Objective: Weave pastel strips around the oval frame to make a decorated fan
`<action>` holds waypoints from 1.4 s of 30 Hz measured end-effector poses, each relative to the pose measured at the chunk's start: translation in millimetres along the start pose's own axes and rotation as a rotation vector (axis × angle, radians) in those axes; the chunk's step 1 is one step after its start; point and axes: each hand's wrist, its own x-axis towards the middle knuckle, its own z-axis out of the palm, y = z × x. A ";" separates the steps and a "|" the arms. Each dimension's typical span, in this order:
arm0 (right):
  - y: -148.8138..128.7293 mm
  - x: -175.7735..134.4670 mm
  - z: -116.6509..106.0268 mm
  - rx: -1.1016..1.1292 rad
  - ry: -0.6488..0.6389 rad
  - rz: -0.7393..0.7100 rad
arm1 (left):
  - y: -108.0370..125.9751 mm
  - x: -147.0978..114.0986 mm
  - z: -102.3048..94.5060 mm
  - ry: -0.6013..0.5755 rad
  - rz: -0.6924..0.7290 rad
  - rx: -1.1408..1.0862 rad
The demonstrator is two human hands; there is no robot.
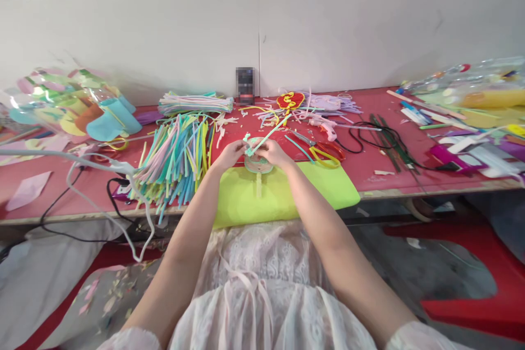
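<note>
Both my hands meet in front of me above the bright yellow-green cloth (287,199) on the table edge. My left hand (233,154) is closed, its fingers pinching a pale mint-green pipe cleaner (270,134) that slants up to the right. My right hand (274,153) is closed on the same pipe cleaner from the other side. Just beneath the fingers lies a round roll of clear tape (259,167), partly covered by the hands. To the right rest scissors with yellow handles (326,157).
Left of my hands spreads a big pile of pastel pipe cleaners (174,158). A pink glue gun (326,127) with a black cord (361,139) lies right. Plastic bottles (471,87) sit far right. Coloured paper boots (112,117) stand left. A white partition (164,38) rises behind.
</note>
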 end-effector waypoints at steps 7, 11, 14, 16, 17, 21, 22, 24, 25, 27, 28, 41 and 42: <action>1.2 1.2 0.0 -0.070 0.013 -0.033 | -3.9 -0.2 0.8 -0.020 -0.066 -0.108; 0.1 0.7 -0.4 -0.077 0.054 -0.076 | -1.2 0.0 4.7 0.007 -0.045 -0.111; 1.1 0.9 -0.4 -0.097 0.070 -0.078 | 0.5 0.6 6.6 0.023 -0.026 -0.074; 2.0 1.2 -0.4 -0.113 0.077 -0.078 | 0.8 1.1 7.3 0.033 -0.009 -0.054; 2.5 1.4 -0.4 -0.118 0.081 -0.078 | 0.8 1.3 7.6 0.036 -0.003 -0.046; 3.5 2.2 -0.6 -0.116 0.083 -0.082 | 0.4 1.3 8.5 0.054 0.010 0.011; 3.7 2.4 -0.8 -0.113 0.087 -0.085 | 0.3 1.2 8.7 0.058 0.007 0.013; 4.8 3.2 -1.3 -0.108 0.097 -0.088 | 0.2 0.8 9.1 0.050 -0.005 -0.013; 5.6 3.6 -1.4 -0.106 0.099 -0.086 | 0.1 0.5 9.3 0.040 -0.012 -0.035; 7.9 4.6 -1.3 -0.104 0.099 -0.074 | -0.1 0.0 9.8 0.017 -0.026 -0.063; 9.0 5.0 -1.1 -0.105 0.102 -0.062 | -0.2 -0.2 10.1 0.012 -0.032 -0.070; -25.9 18.2 -19.3 0.019 0.219 0.080 | 5.9 35.9 5.0 0.086 -0.031 0.024; -25.7 21.9 -22.6 0.035 0.242 0.091 | 10.1 38.9 5.9 0.138 -0.017 0.047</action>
